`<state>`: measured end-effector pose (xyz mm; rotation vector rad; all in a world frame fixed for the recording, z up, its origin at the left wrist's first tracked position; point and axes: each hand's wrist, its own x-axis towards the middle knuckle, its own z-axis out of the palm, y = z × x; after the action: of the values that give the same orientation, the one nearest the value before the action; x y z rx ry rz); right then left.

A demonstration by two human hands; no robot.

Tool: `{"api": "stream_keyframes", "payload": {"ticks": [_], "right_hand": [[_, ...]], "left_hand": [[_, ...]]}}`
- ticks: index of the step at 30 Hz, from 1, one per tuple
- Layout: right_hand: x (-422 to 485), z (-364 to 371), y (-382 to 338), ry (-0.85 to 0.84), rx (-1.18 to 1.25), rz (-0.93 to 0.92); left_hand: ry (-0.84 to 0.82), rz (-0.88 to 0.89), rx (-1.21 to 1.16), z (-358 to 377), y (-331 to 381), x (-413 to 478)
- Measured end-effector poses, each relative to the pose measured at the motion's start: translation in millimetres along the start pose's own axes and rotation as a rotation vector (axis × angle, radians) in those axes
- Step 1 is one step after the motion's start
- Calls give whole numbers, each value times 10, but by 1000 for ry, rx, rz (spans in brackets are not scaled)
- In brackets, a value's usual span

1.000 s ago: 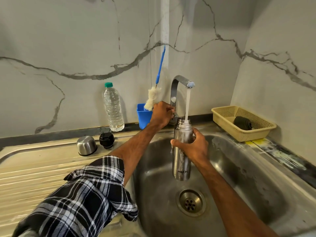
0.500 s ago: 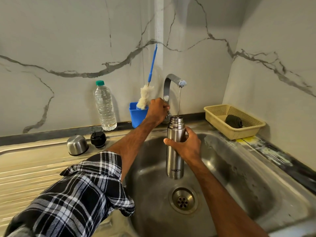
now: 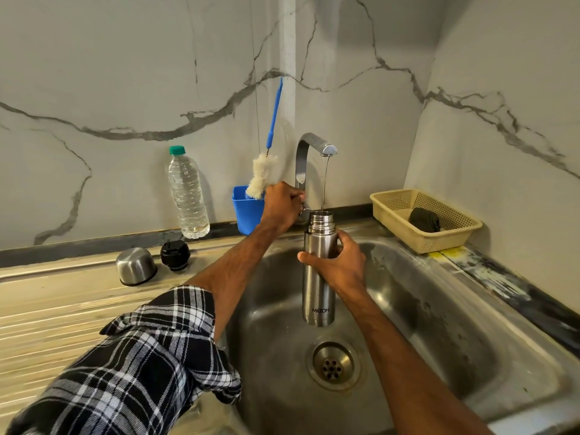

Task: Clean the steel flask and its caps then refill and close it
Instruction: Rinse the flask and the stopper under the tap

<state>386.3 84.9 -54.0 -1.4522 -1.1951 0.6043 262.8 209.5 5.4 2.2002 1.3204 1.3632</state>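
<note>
The steel flask (image 3: 318,296) stands upright in mid-air at the centre of the frame, over the sink (image 3: 439,309) and above its round perforated drain (image 3: 332,364). It is a slim brushed-metal cylinder with a threaded neck, an open mouth and dark lettering low on its body. A thin stream of water (image 3: 324,183) falls from the curved metal tap (image 3: 309,146) into the mouth. The right hand (image 3: 340,265) grips the flask just below the neck, fingers wrapped round it. The left hand (image 3: 281,205), from a rolled plaid sleeve (image 3: 141,372), is closed round the tap's handle just left of the flask.

On the ribbed steel draining board (image 3: 47,324) at left sit a domed steel cap (image 3: 135,266), mouth down, and beside it a black inner cap (image 3: 175,255). Behind them, against the veined marble wall, stand a clear ridged plastic bottle (image 3: 187,196) with a green top and a blue cup (image 3: 246,211) holding a fluffy white bottle brush (image 3: 265,174) with a blue handle. At right, a cream mesh basket (image 3: 423,240) holds a dark scrubber (image 3: 424,219).
</note>
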Motion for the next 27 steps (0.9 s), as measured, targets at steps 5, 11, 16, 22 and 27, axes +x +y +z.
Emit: {"api": "stream_keyframes", "payload": {"ticks": [5, 11, 16, 22, 27], "right_hand": [[19, 10, 23, 7, -13, -3], [6, 12, 10, 14, -31, -16], [-45, -12, -82, 78, -21, -82], [-81, -67, -134, 138, -44, -52], [-211, -24, -188, 44, -183, -15]], "left_hand": [[3, -33, -42, -19, 14, -45], [-42, -102, -44, -72, 69, -93], [-49, -279, 14, -157, 131, -267], [-44, -410, -132, -383, 346, -727], [25, -456, -231, -486, 435, -1086]]}}
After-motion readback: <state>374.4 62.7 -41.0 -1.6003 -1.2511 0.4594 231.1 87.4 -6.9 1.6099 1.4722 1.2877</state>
